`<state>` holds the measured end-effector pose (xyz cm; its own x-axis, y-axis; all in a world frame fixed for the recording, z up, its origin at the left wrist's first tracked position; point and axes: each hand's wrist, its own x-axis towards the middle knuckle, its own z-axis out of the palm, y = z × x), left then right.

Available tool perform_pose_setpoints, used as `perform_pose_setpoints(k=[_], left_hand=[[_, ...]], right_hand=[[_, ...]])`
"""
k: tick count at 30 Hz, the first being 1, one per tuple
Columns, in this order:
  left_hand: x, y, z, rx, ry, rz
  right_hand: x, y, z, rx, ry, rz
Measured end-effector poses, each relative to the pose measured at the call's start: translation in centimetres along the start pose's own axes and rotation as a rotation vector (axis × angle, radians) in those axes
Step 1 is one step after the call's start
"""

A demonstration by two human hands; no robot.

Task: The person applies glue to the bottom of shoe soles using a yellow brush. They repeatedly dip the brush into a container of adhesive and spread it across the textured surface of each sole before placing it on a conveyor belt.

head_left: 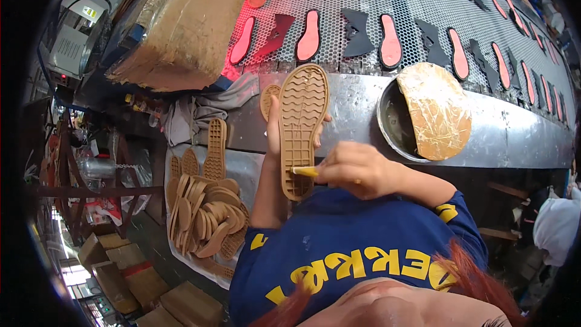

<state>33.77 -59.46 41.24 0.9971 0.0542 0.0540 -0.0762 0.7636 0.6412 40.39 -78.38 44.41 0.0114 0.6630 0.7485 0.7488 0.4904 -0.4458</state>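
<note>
A tan shoe sole (304, 106) stands nearly upright in front of my chest, its wavy and gridded side showing. My left hand (274, 130) is closed around it from behind, thumb along the left edge and fingertips at the right edge. In my right hand (358, 169) is a small yellow-handled brush (306, 171), its pale tip against the gridded heel end of the sole. Another tan sole (267, 100) is partly hidden behind my left hand. To the right, a round metal bowl (395, 122) is partly covered by a tan, streaked board (439, 112).
Beyond the metal ledge (502, 127), a mesh conveyor (363, 6) carries pink-topped insole pieces (390, 42) and dark cut pieces (355, 31). A pile of tan soles (209, 215) lies at my left. A large cardboard sheet (187, 30) rises at the far left, with boxes (139, 284) below.
</note>
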Motion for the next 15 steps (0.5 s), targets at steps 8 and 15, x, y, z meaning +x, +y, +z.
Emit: perform_pose_setpoints(k=[8,15], left_hand=[[-0.5,-1.9,1.4,-0.05,0.089,-0.023],[3.6,-0.5,-0.2,0.031,0.017,0.096]], right_hand=[[1.1,3.3,-1.9,-0.306,0.203,0.223],[-3.5,-1.1,-3.0,0.308,0.321,0.46]])
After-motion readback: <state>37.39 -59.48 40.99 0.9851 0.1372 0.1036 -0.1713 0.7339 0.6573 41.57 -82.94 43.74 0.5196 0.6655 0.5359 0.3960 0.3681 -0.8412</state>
